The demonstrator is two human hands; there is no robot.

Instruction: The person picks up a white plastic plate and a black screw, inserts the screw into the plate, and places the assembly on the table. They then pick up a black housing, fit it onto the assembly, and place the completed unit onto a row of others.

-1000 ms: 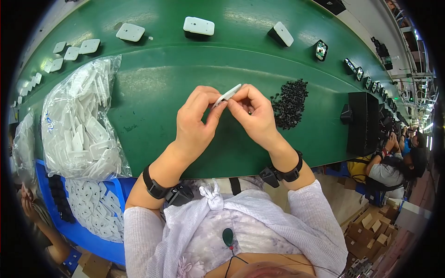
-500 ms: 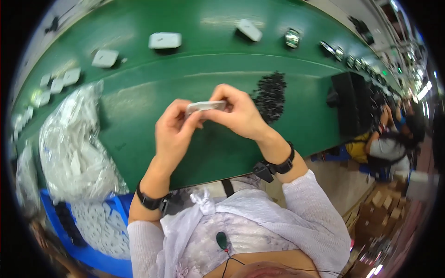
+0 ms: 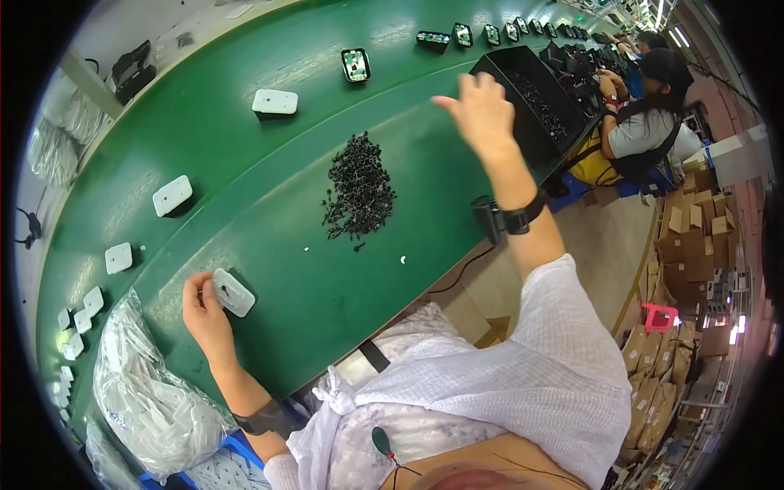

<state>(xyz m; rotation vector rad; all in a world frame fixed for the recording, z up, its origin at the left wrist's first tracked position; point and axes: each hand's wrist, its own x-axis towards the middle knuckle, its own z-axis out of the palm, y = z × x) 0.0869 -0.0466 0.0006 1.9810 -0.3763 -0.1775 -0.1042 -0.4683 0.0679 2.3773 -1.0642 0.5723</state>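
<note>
- Green worktop (image 3: 302,302) stretches under and beyond the person's left hand (image 3: 206,317) and right hand (image 3: 483,110); working near its body-side edge should spare the arms some strain.
- Below the left hand, toward the body, sits a clear plastic bag (image 3: 151,392) with white parts inside; the wrist would do well to avoid its loose film.
- Beyond the left hand stands 1 white-topped unit (image 3: 172,195); knuckles should pass wide of it.
- At its fingertips, the left hand pinches 1 white cover (image 3: 234,292) by the left edge. It looks tilted; whether it touches the surface cannot be told. Light pressure on the rim seems best, since thin plastic could flex.
- Between the 2 hands lies a heap of small black parts (image 3: 359,184); such pieces probably scatter easily, so picking singly beats sweeping.
- Below the right hand, well apart from it, is 1 small white scrap (image 3: 403,260), best left out of any pickup.
- Well apart from the left, the right hand is spread, thumb out; nothing shows in it, though its palm is hidden.
- Just beside the right hand, a black box (image 3: 531,139) holds small dark pieces (image 3: 543,106); fingers should clear its rim.
- Past the box sits a co-worker (image 3: 641,135); reaches are better kept short of that person.
</note>
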